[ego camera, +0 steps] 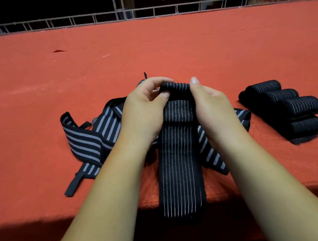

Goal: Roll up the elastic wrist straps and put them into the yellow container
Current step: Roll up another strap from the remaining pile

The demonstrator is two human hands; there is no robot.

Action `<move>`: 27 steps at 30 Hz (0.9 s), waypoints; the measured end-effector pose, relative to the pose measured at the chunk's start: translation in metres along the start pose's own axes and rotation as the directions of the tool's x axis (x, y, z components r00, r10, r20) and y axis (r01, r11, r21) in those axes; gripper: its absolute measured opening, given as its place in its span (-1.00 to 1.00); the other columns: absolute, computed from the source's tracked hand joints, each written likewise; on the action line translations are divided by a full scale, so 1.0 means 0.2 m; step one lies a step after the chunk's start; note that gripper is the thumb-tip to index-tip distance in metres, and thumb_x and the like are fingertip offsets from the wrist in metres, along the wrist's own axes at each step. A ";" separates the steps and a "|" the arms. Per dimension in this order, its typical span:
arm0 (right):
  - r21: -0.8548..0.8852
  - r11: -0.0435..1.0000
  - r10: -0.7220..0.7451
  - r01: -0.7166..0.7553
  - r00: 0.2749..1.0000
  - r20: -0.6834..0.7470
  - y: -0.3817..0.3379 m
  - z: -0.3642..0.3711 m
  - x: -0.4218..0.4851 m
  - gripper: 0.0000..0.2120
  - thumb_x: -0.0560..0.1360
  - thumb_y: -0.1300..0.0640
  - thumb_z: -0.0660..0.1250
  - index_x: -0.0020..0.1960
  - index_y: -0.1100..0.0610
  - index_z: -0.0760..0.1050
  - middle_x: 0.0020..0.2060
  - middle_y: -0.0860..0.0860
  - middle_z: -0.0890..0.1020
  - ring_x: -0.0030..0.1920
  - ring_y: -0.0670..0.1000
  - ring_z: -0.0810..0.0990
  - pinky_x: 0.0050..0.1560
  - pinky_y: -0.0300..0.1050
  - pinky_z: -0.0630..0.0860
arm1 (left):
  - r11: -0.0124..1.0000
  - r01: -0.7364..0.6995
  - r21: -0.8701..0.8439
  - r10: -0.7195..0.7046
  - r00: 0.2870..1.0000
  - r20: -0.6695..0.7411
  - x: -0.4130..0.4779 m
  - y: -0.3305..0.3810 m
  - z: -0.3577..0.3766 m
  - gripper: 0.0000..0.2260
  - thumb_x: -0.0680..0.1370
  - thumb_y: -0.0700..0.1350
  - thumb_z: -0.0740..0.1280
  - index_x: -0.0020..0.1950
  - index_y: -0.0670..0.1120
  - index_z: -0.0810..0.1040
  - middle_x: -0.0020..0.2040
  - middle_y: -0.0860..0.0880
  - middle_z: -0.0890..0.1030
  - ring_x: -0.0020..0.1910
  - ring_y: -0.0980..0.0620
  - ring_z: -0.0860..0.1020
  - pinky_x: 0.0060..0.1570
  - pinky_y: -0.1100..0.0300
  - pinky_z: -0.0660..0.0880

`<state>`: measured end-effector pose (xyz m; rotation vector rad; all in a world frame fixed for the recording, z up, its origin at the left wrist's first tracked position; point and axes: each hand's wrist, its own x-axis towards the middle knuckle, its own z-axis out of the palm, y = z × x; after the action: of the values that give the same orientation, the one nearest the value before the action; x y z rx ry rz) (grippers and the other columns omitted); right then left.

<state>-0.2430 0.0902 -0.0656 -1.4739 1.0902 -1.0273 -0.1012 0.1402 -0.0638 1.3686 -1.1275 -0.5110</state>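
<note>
Nearest, the loose tail of a black pinstriped strap (180, 175) hangs over the near edge of the red table (36, 76). Strap runs away from that edge, its far end turned into a small roll. Left hand (146, 110) pinches the roll's left side, thumb under, fingers over. Right hand (210, 101) grips the right side likewise. Unrolled broad-striped straps (87, 141) heaped under and left of the held strap. Rolled straps (290, 104) clustered to its right, well apart. Metal railing (145, 11) beyond the table's far edge.
</note>
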 end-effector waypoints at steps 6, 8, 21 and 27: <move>-0.012 1.000 -0.018 0.018 1.000 -0.009 -0.01 -0.02 0.01 -0.55 0.74 -0.15 0.20 0.05 0.13 0.73 -0.04 0.08 0.80 0.02 0.13 0.77 0.13 0.19 0.66 | 0.998 0.034 -0.047 -0.032 0.998 0.048 -0.01 0.01 -0.01 -0.73 0.70 -0.26 0.37 0.22 0.06 0.75 0.07 0.05 0.78 0.05 0.05 0.75 0.01 0.20 0.67; 0.069 0.997 -0.039 0.039 0.999 0.002 0.01 -0.01 0.01 -0.61 0.75 -0.07 0.22 0.06 0.12 0.74 -0.04 0.07 0.80 0.01 0.10 0.79 0.09 0.12 0.67 | 0.999 0.041 -0.017 -0.040 0.999 0.032 0.00 0.01 -0.01 -0.72 0.71 -0.22 0.37 0.32 0.06 0.72 0.15 0.12 0.76 0.13 0.20 0.72 0.13 0.28 0.64; 0.185 0.980 -0.066 0.078 0.995 -0.069 0.04 0.04 0.03 -0.44 0.62 0.11 0.31 0.62 0.07 0.44 0.50 -0.07 0.57 0.43 -0.09 0.59 0.52 0.07 0.50 | 0.989 0.051 0.141 -0.066 0.992 0.104 -0.01 0.01 0.01 -0.71 0.73 0.08 0.25 0.03 -0.02 0.71 -0.04 -0.18 0.76 0.01 -0.29 0.71 0.09 -0.32 0.64; 0.282 0.956 -0.081 0.078 0.997 -0.001 0.07 0.06 0.05 -0.47 0.70 0.16 0.24 0.66 -0.02 0.37 0.45 -0.18 0.61 0.42 -0.12 0.61 0.53 0.07 0.49 | 0.992 0.129 0.010 -0.129 0.987 0.091 -0.01 -0.01 0.05 -0.67 0.64 0.13 0.25 0.27 0.05 0.68 0.11 -0.04 0.78 0.15 -0.15 0.74 0.30 -0.30 0.59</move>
<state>-0.2304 0.0826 -0.0814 -1.2975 0.8423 -1.1781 -0.1088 0.1361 -0.0682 1.4405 -1.1183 -0.6708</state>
